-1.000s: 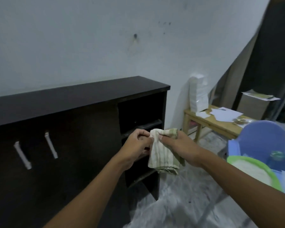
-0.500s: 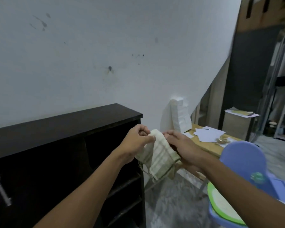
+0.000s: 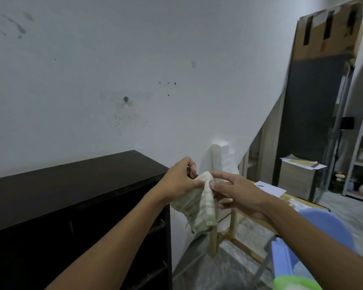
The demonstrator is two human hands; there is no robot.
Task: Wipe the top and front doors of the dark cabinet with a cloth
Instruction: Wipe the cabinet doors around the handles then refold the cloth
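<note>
A pale striped cloth (image 3: 197, 206) hangs between my two hands, in the air just right of the dark cabinet's right end. My left hand (image 3: 181, 181) pinches its upper left part. My right hand (image 3: 237, 193) grips the top fold with thumb and lower fingers, index finger stretched out. The dark cabinet (image 3: 67, 185) runs along the white wall at the lower left; its flat top is bare and its front is in shadow, with open shelves at the right end. The door handles are out of view.
A low wooden table (image 3: 224, 239) with papers and a white stack (image 3: 223, 155) stands right of the cabinet. A blue plastic chair (image 3: 314, 233) with a green tray is at the lower right. A dark panel and shelving fill the far right.
The view has swung up and to the right, so the cabinet doors left the frame. Both hands kept the cloth and shifted their hold on it; the right index finger has lifted off.
</note>
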